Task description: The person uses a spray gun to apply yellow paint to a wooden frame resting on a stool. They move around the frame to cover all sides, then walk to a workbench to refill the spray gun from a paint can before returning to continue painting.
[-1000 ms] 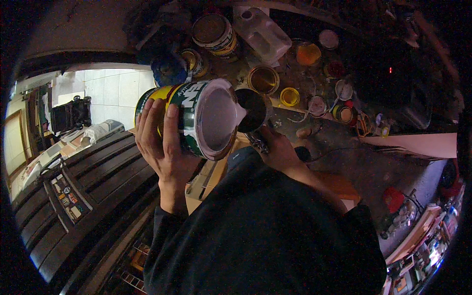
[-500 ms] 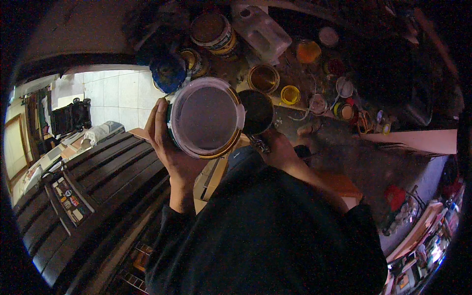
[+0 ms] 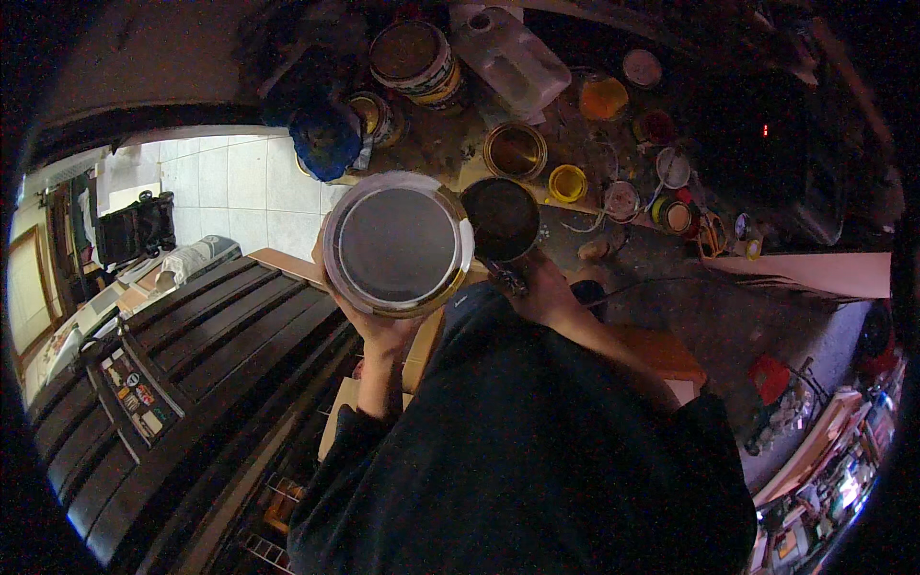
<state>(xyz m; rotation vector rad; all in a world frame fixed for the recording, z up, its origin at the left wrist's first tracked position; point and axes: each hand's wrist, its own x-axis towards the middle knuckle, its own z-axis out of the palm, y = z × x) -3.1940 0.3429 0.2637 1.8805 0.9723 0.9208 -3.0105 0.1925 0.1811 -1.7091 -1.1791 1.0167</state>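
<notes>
- Left of the middle of the view, the open bucket (image 3: 395, 180) of greyish contents sits in the left hand (image 3: 379, 331), its mouth turned up toward the head.
- Just beside it, the dark cup (image 3: 508, 190) is also mouth-up; its inside is too dark to read, and whether the two rims touch cannot be told.
- For good control, hold the bucket level with the wrist firm, since its open mouth leaves the contents free to slop; any tilt is best made slowly, with the cup steady.
- Left grip: the hand is spread wide against the bucket's side and lower part, supporting it, though most of the fingers are hidden.
- Right grip: the right hand (image 3: 543, 292) is curled narrowly about a metal fitting (image 3: 510, 280) below the cup; exact finger placement is unclear.
- Beyond, the yellow pot (image 3: 567, 182) and the translucent jug (image 3: 513, 67) stand well clear of both hands.
</notes>
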